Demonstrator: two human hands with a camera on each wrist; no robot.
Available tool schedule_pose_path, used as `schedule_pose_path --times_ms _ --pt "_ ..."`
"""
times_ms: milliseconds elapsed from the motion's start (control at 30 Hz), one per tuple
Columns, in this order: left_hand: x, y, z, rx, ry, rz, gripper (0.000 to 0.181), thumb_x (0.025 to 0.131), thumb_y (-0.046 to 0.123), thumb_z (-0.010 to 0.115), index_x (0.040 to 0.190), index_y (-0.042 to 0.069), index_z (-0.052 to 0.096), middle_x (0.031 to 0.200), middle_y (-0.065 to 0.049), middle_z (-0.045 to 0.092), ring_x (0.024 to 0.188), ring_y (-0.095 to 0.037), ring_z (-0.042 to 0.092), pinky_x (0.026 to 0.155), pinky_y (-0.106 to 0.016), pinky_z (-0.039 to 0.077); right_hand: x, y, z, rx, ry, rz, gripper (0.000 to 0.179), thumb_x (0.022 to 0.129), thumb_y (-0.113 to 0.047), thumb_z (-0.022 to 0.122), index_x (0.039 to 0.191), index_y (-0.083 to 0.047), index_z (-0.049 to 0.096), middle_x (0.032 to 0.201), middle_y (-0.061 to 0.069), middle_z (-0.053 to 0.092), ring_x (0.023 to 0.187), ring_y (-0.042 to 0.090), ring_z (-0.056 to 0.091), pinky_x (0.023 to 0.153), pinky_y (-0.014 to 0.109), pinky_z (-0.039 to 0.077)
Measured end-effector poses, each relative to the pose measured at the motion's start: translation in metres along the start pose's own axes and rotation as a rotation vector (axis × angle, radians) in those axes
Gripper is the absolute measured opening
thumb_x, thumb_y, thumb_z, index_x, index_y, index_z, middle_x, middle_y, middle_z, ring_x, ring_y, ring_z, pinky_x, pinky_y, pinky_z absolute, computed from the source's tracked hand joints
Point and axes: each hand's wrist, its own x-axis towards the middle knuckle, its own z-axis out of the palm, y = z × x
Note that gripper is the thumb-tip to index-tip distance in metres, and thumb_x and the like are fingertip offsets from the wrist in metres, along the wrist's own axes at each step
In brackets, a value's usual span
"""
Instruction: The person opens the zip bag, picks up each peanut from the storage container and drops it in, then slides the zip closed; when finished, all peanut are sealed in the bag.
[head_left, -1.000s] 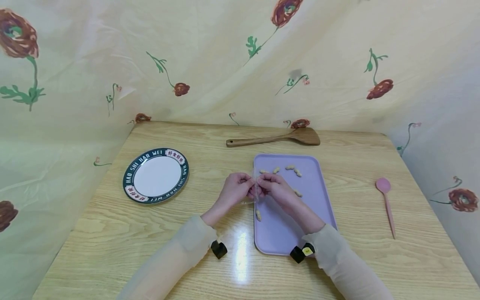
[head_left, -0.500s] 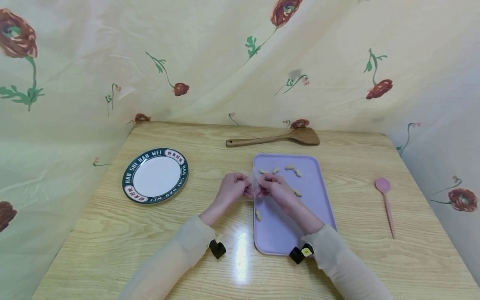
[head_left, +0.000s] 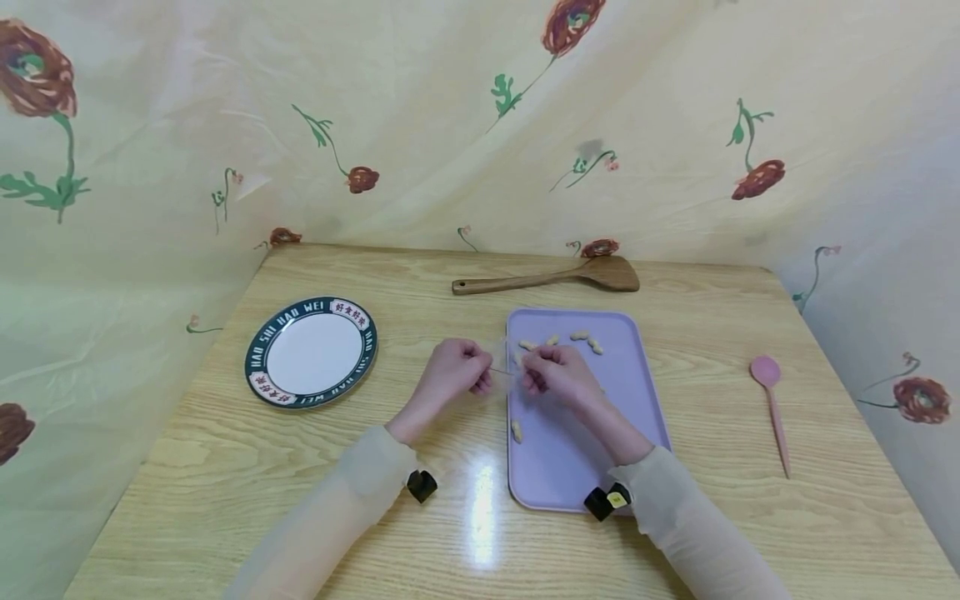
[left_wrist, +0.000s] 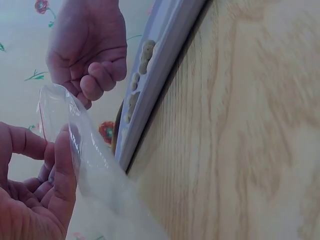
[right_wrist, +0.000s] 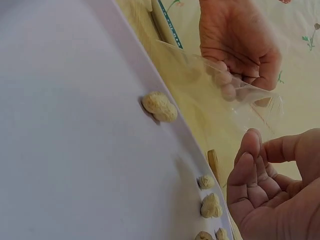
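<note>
My left hand [head_left: 452, 371] pinches the edge of a clear plastic zip bag [left_wrist: 107, 185] between thumb and fingers, near its red seal line. The bag's mouth bows into a loop in the left wrist view. My right hand [head_left: 558, 375] is at the bag's other side, over a lilac tray [head_left: 555, 475]. Its fingers [right_wrist: 247, 145] are bent, with the thumb close to them. Whether they pinch the film or only lie beside it is unclear. Several peanuts lie on the tray, one peanut [right_wrist: 160, 106] near its left rim and another peanut [head_left: 595, 346] toward the back.
A white plate [head_left: 315, 354] with a dark lettered rim stands at the left. Behind the tray lies a wooden spatula [head_left: 525, 282]. A pink spoon [head_left: 772, 400] lies at the right. Flowered cloth [head_left: 420, 125] hangs behind the wooden table [head_left: 420, 308].
The hands have drawn apart: my left moved left with the bag's edge, my right slightly right. More of the bag shows between them. The tray and the other things stay in place.
</note>
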Motion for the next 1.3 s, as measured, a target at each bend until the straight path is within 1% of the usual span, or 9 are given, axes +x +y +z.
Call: schedule_pose_path --times_ms 200,333,467,533,667,767,900,1033,1300 --pt "-0.001 0.007 -0.006 0.115 -0.009 0.021 0.022 0.09 0.011 0.059 0.087 -0.007 0.07 0.065 -0.006 0.068 0.056 -0.017 0.067 0.059 -0.035 0.058 -0.001 -0.001 -0.003 -0.068 0.019 -0.018 0.026 0.1 -0.011 0.054 0.096 0.012 0.065 0.067 0.005 0.064 0.06 0.012 0.06 0.059 0.024 0.051" --pt "-0.002 0.011 -0.01 0.19 -0.01 0.016 0.02 0.088 0.014 0.063 0.085 -0.004 0.072 0.062 -0.005 0.067 0.055 -0.017 0.067 0.056 -0.031 0.056 -0.002 -0.001 -0.005 -0.127 0.037 -0.038 0.024 0.098 -0.011 0.056 0.091 0.01 0.066 0.067 0.005 0.065 0.06 0.012 0.061 0.057 0.024 0.051" --pt "-0.003 0.016 -0.013 0.296 0.015 0.03 0.018 0.085 0.016 0.064 0.075 0.002 0.071 0.054 -0.001 0.063 0.049 -0.014 0.06 0.048 -0.026 0.045 -0.003 -0.001 -0.008 -0.177 0.042 -0.063 0.022 0.095 -0.011 0.058 0.089 0.009 0.067 0.067 0.006 0.067 0.059 0.013 0.063 0.056 0.025 0.05" --pt "-0.004 0.018 -0.014 0.363 0.033 0.061 0.021 0.083 0.016 0.064 0.064 0.007 0.066 0.048 0.003 0.057 0.045 -0.011 0.052 0.044 -0.024 0.036 -0.003 0.0 -0.008 -0.198 0.043 -0.069 0.021 0.095 -0.01 0.058 0.089 0.008 0.068 0.066 0.006 0.067 0.058 0.014 0.064 0.055 0.026 0.05" --pt "-0.005 0.023 -0.013 0.505 0.066 0.135 0.032 0.077 0.014 0.061 0.05 0.015 0.043 0.043 0.009 0.034 0.04 -0.007 0.032 0.042 -0.023 0.022 -0.004 -0.002 -0.009 -0.242 0.055 -0.081 0.021 0.093 -0.01 0.059 0.088 0.006 0.071 0.064 0.005 0.067 0.057 0.014 0.064 0.05 0.025 0.047" --pt "-0.006 0.027 -0.012 0.605 0.073 0.165 0.036 0.074 0.011 0.06 0.049 0.017 0.034 0.045 0.01 0.024 0.042 -0.007 0.023 0.042 -0.023 0.019 -0.004 -0.002 -0.009 -0.277 0.067 -0.081 0.02 0.093 -0.011 0.061 0.087 0.005 0.071 0.063 0.004 0.067 0.056 0.014 0.065 0.048 0.025 0.046" --pt "-0.008 0.031 -0.012 0.699 0.059 0.18 0.037 0.072 0.008 0.058 0.048 0.018 0.032 0.046 0.01 0.021 0.043 -0.007 0.02 0.041 -0.024 0.019 -0.003 -0.002 -0.009 -0.301 0.07 -0.078 0.02 0.092 -0.012 0.062 0.085 0.004 0.072 0.062 0.003 0.067 0.056 0.014 0.065 0.049 0.025 0.047" --pt "-0.007 0.035 -0.013 0.713 0.036 0.177 0.037 0.074 0.01 0.059 0.048 0.018 0.033 0.045 0.01 0.023 0.042 -0.006 0.021 0.041 -0.024 0.019 -0.003 -0.004 -0.009 -0.3 0.059 -0.082 0.021 0.092 -0.011 0.061 0.086 0.005 0.072 0.063 0.004 0.067 0.056 0.015 0.065 0.051 0.026 0.05" --pt "-0.007 0.037 -0.017 0.639 -0.019 0.136 0.043 0.083 0.019 0.062 0.049 0.017 0.036 0.043 0.01 0.027 0.039 -0.006 0.025 0.041 -0.022 0.019 -0.005 -0.007 -0.009 -0.263 0.04 -0.092 0.019 0.093 -0.01 0.064 0.091 0.007 0.074 0.064 0.006 0.068 0.056 0.017 0.066 0.052 0.028 0.052"
